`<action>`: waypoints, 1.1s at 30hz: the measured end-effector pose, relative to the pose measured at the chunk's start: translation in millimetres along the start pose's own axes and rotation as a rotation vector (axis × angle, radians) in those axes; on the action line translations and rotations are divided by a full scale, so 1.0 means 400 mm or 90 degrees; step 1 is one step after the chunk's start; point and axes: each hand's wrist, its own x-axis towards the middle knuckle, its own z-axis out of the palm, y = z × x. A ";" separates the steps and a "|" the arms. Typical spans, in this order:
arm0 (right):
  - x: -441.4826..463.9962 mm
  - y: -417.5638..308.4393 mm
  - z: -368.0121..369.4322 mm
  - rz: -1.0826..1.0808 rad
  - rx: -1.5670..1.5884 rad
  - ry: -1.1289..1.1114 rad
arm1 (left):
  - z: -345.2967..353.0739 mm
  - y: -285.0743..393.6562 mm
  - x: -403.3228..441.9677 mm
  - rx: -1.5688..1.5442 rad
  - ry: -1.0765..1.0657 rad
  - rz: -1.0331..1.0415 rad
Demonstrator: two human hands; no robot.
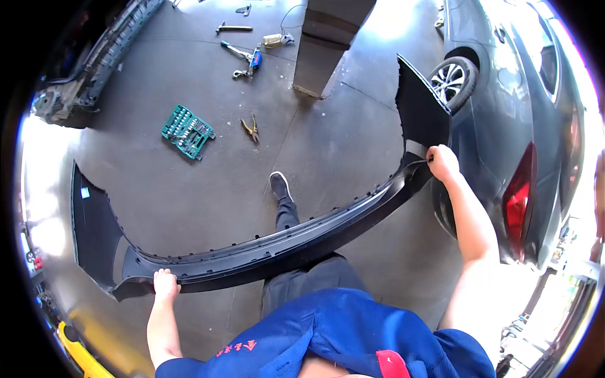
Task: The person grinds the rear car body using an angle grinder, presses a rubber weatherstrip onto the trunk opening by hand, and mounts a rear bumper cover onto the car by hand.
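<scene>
A long black car bumper cover [252,255] spans the view in front of my body, its inner side facing up. One upswept end [97,230] with a small blue-and-white sticker is at the left; the other end [421,104] rises at the right beside the dark car. My left hand [166,285] is closed around the bumper's near edge, toward its left end. Higher up at the right, my right hand [442,162] grips the edge by the right corner. The fingertips under the edge are partly hidden.
On the floor lie an open green socket set [188,132], pliers [251,130], a hammer [234,28] and a blue-handled hand winch [246,60]. A post [324,44] stands ahead. The dark car [491,113] is close on the right, another bumper-like part [94,69] at upper left.
</scene>
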 end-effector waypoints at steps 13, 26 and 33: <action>-0.556 -0.155 0.017 0.035 0.185 0.061 | 0.309 -0.066 -0.650 -0.049 -0.146 -0.128; -0.888 -0.568 0.183 0.005 0.134 0.000 | 0.813 -0.308 -0.755 -0.073 -0.145 -0.134; -0.900 -0.840 0.249 -0.013 0.132 -0.020 | 1.014 -0.464 -0.711 -0.062 -0.130 -0.145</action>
